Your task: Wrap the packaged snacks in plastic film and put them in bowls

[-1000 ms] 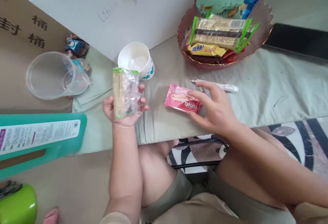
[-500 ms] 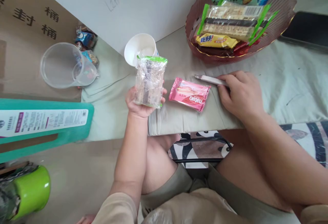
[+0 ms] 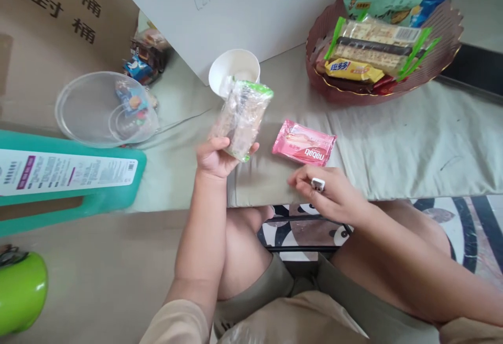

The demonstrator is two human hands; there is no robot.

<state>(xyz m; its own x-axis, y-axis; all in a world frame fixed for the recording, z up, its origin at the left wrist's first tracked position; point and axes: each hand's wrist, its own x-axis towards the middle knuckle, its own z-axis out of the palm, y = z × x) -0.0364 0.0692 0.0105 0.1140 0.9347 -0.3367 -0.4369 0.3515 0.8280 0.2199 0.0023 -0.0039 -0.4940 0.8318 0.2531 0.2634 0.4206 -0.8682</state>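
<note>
The snack pack (image 3: 247, 117) looks clear, crinkled and pale, with green ends.

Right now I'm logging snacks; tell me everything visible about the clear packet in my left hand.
The clear packet is wrinkled, shiny, plastic-looking film with green ends around pale contents. Your left hand grips its lower part; its top leans right, overlapping the white cup in view. Whether it's sealed isn't clear.
</note>
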